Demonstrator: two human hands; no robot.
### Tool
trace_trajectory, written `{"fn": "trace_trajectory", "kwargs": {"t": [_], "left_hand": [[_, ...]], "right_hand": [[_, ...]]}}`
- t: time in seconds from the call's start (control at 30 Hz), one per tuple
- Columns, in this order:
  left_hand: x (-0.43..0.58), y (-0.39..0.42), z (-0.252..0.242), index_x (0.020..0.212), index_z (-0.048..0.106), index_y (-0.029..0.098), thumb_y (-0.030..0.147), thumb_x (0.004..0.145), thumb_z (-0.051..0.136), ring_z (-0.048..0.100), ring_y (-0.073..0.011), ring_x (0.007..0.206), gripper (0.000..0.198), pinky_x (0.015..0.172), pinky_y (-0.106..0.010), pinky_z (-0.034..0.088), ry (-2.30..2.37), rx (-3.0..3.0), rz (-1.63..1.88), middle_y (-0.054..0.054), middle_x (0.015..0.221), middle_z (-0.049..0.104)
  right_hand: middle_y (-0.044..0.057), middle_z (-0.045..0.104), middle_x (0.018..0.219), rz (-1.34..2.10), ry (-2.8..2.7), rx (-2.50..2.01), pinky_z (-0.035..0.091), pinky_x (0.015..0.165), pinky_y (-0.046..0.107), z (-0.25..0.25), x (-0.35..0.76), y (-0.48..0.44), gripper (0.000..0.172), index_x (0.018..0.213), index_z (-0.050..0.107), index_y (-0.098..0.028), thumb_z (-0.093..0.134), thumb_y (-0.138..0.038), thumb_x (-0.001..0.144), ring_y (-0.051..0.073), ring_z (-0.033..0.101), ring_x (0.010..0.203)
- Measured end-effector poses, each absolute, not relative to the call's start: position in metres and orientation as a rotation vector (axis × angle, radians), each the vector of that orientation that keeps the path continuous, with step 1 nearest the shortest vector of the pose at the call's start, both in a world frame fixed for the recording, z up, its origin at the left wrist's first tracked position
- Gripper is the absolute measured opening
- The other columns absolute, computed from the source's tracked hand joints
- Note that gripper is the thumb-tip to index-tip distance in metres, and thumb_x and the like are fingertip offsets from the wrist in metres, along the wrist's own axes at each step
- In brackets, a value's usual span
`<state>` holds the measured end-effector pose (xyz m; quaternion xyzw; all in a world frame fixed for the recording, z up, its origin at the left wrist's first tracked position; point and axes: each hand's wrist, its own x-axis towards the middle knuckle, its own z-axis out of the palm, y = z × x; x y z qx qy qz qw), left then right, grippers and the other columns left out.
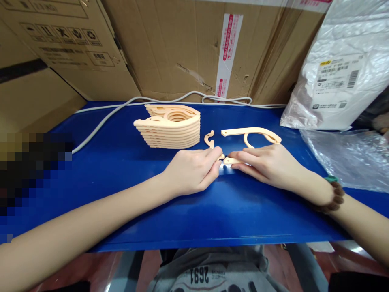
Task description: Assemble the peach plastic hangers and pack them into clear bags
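Note:
My left hand (197,168) is pinched shut on a small cream plastic piece, whose tip (222,157) sticks out between thumb and fingers. Just behind those fingers shows a curved cream hook (208,139); whether it joins that tip is hidden. My right hand (264,164) grips a cream plastic folding hanger. One hanger arm (249,130) curves out beyond the knuckles, with a thin curved strip under it, and a flat end with a hole (231,161) pokes out from my fingers. The two held ends nearly meet, low over the blue table.
A neat stack of folded cream hangers (168,132) stands left of my hands on the blue table (182,219). Behind run a white cable (133,99) and cardboard boxes (182,48). A white parcel bag (337,73) and clear plastic wrap (349,158) lie at the right.

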<state>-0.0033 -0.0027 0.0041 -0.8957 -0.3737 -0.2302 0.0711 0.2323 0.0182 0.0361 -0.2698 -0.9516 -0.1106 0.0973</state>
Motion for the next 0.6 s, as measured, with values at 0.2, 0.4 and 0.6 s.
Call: {"fn": "trace_trajectory", "kwargs": {"t": [0.2, 0.4, 0.6], "left_hand": [[-0.0038, -0.0022, 0.005, 0.097, 0.053, 0.016, 0.028, 0.101, 0.025, 0.067, -0.0175, 0.062, 0.03, 0.048, -0.028, 0.034, -1.139, -2.798, -0.539, -0.002, 0.076, 0.069], [-0.0044, -0.0012, 0.0057, 0.099, 0.051, 0.016, 0.04, 0.102, 0.034, 0.067, -0.0189, 0.061, 0.029, 0.049, -0.027, 0.034, -1.147, -2.852, -0.432, -0.002, 0.079, 0.07], [-0.0029, -0.0004, 0.0027, 0.1, 0.05, 0.016, 0.051, 0.102, 0.039, 0.068, -0.0198, 0.06, 0.037, 0.047, -0.026, 0.032, -1.131, -2.815, -0.436, -0.002, 0.078, 0.07]], "right_hand": [[0.001, 0.072, 0.075, -0.444, -2.793, -0.733, 0.032, 0.053, 0.027, 0.0346, 0.2313, 0.0193, 0.039, 0.104, 0.068, -0.019, 0.035, -0.04, 0.105, 0.013, 0.067, 0.062], [0.0, 0.071, 0.072, -0.529, -2.746, -0.665, 0.033, 0.053, 0.027, 0.0318, 0.2312, 0.0195, 0.037, 0.101, 0.068, -0.018, 0.037, -0.037, 0.105, 0.012, 0.065, 0.059], [0.001, 0.073, 0.077, -0.469, -2.766, -0.664, 0.034, 0.052, 0.026, 0.0336, 0.2329, 0.0193, 0.038, 0.101, 0.068, -0.018, 0.035, -0.037, 0.105, 0.012, 0.067, 0.061]]}}
